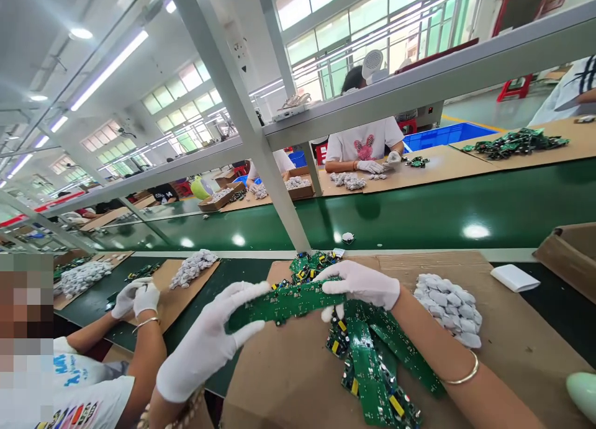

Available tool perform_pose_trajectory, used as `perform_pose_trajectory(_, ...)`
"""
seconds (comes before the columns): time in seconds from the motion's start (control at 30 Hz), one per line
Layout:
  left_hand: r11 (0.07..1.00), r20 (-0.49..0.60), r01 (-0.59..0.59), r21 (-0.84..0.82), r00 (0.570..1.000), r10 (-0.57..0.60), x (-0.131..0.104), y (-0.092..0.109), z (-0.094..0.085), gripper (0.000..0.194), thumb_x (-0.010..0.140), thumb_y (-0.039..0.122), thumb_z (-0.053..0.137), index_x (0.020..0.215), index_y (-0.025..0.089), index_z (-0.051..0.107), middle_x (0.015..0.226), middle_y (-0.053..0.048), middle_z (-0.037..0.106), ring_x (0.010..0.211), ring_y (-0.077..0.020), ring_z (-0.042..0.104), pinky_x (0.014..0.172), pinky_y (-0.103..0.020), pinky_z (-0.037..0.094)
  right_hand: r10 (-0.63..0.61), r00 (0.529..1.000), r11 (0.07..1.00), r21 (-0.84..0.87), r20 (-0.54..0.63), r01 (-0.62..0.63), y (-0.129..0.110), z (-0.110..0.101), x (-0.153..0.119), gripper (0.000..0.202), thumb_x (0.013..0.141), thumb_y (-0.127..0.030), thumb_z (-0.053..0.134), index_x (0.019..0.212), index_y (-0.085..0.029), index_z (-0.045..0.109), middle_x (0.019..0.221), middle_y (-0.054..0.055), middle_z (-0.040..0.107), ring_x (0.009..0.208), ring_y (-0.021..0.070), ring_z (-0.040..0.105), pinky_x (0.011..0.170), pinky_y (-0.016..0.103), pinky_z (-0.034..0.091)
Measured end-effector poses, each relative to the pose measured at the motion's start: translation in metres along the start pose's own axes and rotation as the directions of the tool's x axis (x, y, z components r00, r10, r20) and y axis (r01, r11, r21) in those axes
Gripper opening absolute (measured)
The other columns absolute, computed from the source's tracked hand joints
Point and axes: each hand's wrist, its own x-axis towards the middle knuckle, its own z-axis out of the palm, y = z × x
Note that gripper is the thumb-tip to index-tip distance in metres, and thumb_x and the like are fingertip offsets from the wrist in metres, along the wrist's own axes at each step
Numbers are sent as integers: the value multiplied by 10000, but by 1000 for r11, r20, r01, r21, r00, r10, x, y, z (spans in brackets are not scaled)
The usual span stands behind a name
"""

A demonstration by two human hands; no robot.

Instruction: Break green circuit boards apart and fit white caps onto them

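Note:
Between my two white-gloved hands is a long green circuit board strip [293,302], held level above the cardboard. My left hand [216,326] grips its left end, thumb below and fingers above. At the other end my right hand [356,284] pinches the board, fingers over the top edge. Under my right forearm lie more circuit board strips [370,370], stacked askew, with yellow and black parts showing at their edges. Behind the held strip sits a heap of small circuit boards [311,267]. Right of my right hand rests a pile of white pieces [447,308].
The brown cardboard sheet [279,379] covers my bench. A green conveyor belt [419,205] runs beyond it, under a grey metal frame [279,187]. At left a co-worker's gloved hands [137,298] are busy. A cardboard box [570,249] and folded white paper [514,278] lie at right.

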Motion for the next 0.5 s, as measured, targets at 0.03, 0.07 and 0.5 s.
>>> perform_pose_trajectory(0.03,998,0,-18,-60,1000,18,10,-1,-1,568,732,313,649,1271,317,469,1234,-25,545,1151,-207,499,1060,-357,333,-37,995,998,-49,-91,33,-2,-2,-2,418,753,-415,621,1046,-117,608,755,74,688,504,107,605,447,192,437)
perform_pose_trajectory(0.07,990,-6,-35,-139,999,35,21,-2,-1,687,717,310,667,1338,303,374,1299,-41,495,1171,-210,485,1061,-368,331,-77,980,993,-107,-183,58,-5,-4,-3,397,753,-401,626,1033,-120,614,742,65,687,459,86,576,433,185,423)
perform_pose_trajectory(0.5,839,218,265,-475,959,-180,92,5,15,632,696,498,657,1161,85,546,622,-60,694,573,-184,665,563,-291,561,-261,803,948,-301,-536,107,1,-20,1,330,796,-307,546,1054,-115,620,649,30,635,403,90,560,365,190,396)
